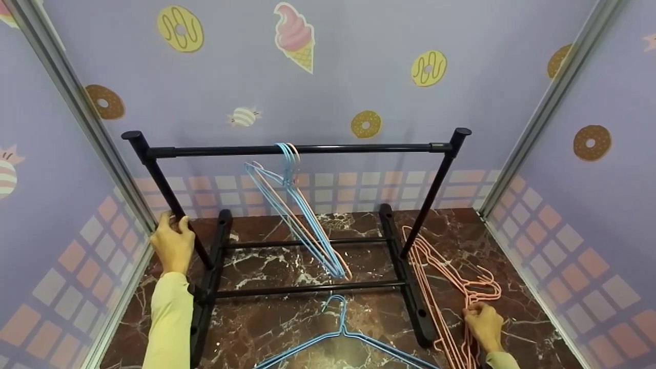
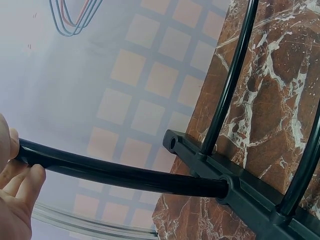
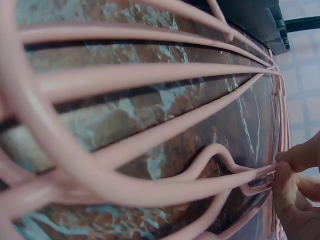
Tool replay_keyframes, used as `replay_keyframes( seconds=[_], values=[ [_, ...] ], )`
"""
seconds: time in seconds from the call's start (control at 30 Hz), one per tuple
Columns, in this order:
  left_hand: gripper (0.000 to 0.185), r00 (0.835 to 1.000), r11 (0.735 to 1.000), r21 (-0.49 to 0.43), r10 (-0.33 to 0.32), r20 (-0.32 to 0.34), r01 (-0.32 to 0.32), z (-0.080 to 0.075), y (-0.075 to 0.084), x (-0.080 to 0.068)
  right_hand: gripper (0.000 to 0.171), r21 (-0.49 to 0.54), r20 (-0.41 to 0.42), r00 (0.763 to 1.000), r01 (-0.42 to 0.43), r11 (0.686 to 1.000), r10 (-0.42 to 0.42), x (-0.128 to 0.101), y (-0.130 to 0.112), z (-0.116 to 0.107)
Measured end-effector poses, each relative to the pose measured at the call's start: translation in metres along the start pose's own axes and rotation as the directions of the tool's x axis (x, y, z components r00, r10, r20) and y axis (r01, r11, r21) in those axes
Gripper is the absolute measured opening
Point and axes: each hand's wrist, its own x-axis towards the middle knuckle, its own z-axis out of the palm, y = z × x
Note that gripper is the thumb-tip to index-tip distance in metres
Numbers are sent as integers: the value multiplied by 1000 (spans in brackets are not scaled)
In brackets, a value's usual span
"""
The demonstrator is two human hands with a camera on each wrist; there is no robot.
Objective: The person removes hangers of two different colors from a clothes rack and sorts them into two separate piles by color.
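My left hand (image 1: 174, 248) grips the left upright post (image 2: 125, 175) of a black garment rack (image 1: 359, 149), fingers and thumb curled about it. On the right, my right hand (image 1: 484, 325) pinches the wire of a pink hanger in a pile of pink hangers (image 3: 150, 75) lying on the marbled surface beside the rack's right foot. Thumb and fingertip meet on that wire in the right wrist view. Several blue hangers (image 1: 288, 166) and some pink ones hang together near the middle of the top rail.
Blue hangers (image 1: 342, 330) lie at the front, hooks toward the rack, partly cut off by the frame. Two lower crossbars (image 1: 307, 290) join the rack's feet (image 1: 420, 323). Patterned walls (image 1: 338, 97) enclose the back and both sides of the marbled surface (image 1: 277, 318).
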Motion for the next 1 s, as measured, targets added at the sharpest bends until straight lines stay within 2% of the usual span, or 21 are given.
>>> replay_keyframes(
  seconds=[0.13,0.27,0.4,0.53,0.7,0.77,0.87,1.0],
  values=[
    [24,1000,1000,-4,-13,1,13,0,1,1,20,15,-40,999,11,1000,-10,-1,-5,-3],
    [25,1000,1000,9,-6,-1,6,1,3,2,23,54,-120,992,43,998,-36,-1,-26,-13],
    [25,1000,1000,17,-6,-6,6,2,2,1,21,121,-206,970,154,981,-127,3,-61,-27],
    [25,1000,1000,14,-15,-5,15,2,-1,0,18,170,-238,941,286,943,-242,8,-98,-36],
    [25,1000,1000,9,-23,7,23,1,0,0,18,188,-251,874,467,864,-417,9,-142,-33],
    [26,1000,1000,7,-21,6,21,1,0,0,19,204,-255,840,531,822,-479,8,-158,-30],
    [26,1000,1000,7,-16,5,16,1,-1,0,17,235,-242,802,595,769,-546,7,-183,-26],
    [26,1000,1000,7,-9,-1,9,1,0,0,18,256,-225,735,678,689,-639,6,-218,-20]
  ],
)
